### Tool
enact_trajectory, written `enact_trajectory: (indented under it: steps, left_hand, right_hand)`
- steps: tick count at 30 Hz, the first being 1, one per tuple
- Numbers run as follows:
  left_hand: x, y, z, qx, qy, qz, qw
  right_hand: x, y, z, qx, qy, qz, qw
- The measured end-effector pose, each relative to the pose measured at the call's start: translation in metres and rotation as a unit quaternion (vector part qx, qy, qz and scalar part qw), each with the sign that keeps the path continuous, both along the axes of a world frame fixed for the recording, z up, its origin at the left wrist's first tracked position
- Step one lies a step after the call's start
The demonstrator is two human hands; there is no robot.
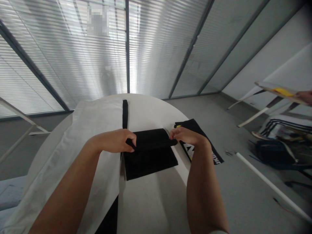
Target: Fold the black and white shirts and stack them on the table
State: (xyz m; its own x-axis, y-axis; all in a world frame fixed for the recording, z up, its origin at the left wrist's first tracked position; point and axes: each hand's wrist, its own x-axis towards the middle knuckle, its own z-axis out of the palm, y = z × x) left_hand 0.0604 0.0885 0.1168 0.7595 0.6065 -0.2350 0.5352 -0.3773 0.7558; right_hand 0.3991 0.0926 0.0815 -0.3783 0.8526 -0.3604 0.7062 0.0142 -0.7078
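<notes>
White slatted blinds [73, 55] cover the whole glass wall at the back, and grey floor [243, 201] runs off to the right, so everything centers on one round white table [151, 112]. Most of its left side sits under a big white sheet [73, 162], paper or thin cloth, can't really tell, draping past the edge around 7 o'clock, and my guess is it's spread that way for a smooth surface. A narrow black strip [125, 113] runs toward 12 o'clock along the sheet's right edge. Dead center is a folded black fabric [151, 164], and both hands are on its top fold, well apart, one at each end. The left hand [114, 141] curls over its end and pinches the fabric, while the right hand [187, 136] nips the other corner with its fingertips, which seems to be what keeps that fold tight and lined up. There's open table at 6 o'clock. Around 2 o'clock, a black printed cloth [197, 141] with white and yellow lettering reaches past the table's edge. Over at 3 o'clock, another person's hand [304, 97] holds a board [278, 91] with a yellow patch, above a dark backpack [273, 152] and a white rod [273, 185] on the floor.
</notes>
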Motion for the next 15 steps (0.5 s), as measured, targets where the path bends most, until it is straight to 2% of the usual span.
enact_trajectory:
  steps: [4,6,8,12,15]
  left_hand:
    - [-0.001,-0.008,0.009,-0.092,0.012,-0.016,0.996]
    - [-0.002,-0.01,0.011,-0.106,0.013,-0.009,0.994]
    - [-0.003,-0.008,0.01,-0.074,0.015,0.018,0.997]
    - [0.002,0.001,-0.003,0.042,0.048,0.065,0.996]
    - [0.004,0.009,-0.014,0.153,0.105,0.13,0.974]
  right_hand:
    - [-0.002,0.001,0.001,-0.017,-0.017,-0.03,0.999]
    - [-0.006,0.002,0.002,-0.001,-0.037,-0.062,0.997]
    - [-0.012,0.004,0.002,0.025,-0.061,-0.068,0.995]
    - [-0.025,0.006,0.001,0.069,-0.095,-0.029,0.993]
    - [-0.032,0.008,-0.002,0.084,-0.098,-0.007,0.992]
